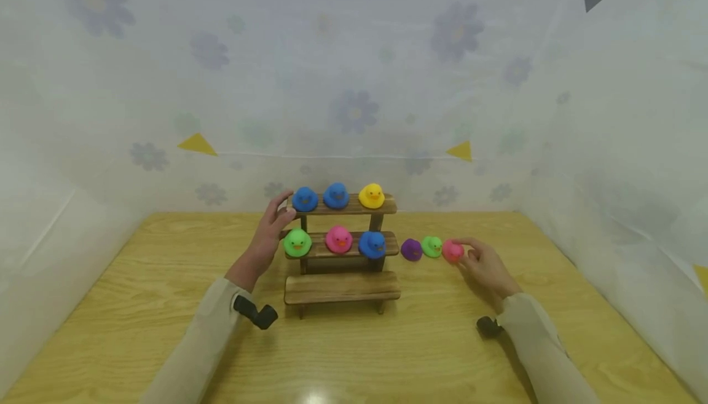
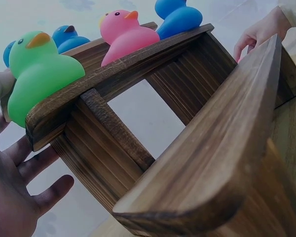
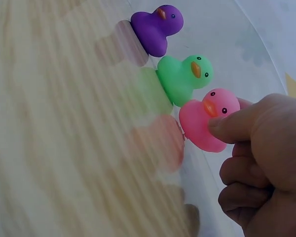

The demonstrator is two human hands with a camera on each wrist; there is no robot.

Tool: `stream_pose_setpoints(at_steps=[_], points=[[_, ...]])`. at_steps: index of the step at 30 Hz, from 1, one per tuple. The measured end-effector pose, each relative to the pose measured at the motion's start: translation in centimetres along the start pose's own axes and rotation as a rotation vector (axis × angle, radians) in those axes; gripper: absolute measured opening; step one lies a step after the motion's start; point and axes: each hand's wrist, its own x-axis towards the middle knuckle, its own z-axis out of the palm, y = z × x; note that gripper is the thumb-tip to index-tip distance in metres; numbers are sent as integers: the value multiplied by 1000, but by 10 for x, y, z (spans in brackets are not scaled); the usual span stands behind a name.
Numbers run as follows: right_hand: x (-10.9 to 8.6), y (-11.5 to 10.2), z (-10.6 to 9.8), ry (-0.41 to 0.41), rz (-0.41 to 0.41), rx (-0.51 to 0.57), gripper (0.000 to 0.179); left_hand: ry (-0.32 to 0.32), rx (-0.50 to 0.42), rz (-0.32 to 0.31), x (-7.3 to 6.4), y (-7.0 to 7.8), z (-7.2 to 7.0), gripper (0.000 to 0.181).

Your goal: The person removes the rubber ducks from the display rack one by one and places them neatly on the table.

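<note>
At the right, my right hand [image 1: 489,269] pinches a pink rubber duck [image 3: 207,121] between thumb and forefinger, its other fingers curled into the palm. That duck sits at the end of a row on the table, beside a green duck [image 3: 185,79] and a purple duck [image 3: 158,29]. My left hand [image 1: 268,235] is at the left end of a three-tier wooden stand [image 1: 343,287], fingers extended around the end of its upper tiers. Close by it are a light green duck [image 2: 44,79] on the middle tier and a blue duck [image 1: 305,200] on the top tier.
Another blue duck [image 1: 336,196] and a yellow duck [image 1: 372,196] share the top tier. On the middle tier are a pink duck [image 1: 339,240] and a blue duck [image 1: 373,245]. The bottom tier stands at the front. A flowered white sheet [image 1: 354,72] hangs behind the wooden table [image 1: 354,355].
</note>
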Motion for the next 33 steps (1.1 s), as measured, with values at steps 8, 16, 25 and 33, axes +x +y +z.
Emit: stream_pose_setpoints(at_steps=[8, 16, 25, 33], points=[[3, -2, -1, 2, -9, 44, 46, 6, -10, 2, 0, 1, -1, 54], [4, -3, -1, -12, 3, 82, 47, 9, -8, 0, -1, 3, -1, 54], [4, -1, 1, -7, 18, 98, 46, 12, -9, 6, -1, 1, 0, 54], [1, -5, 5, -13, 19, 120, 45, -3, -9, 8, 0, -1, 0, 55]])
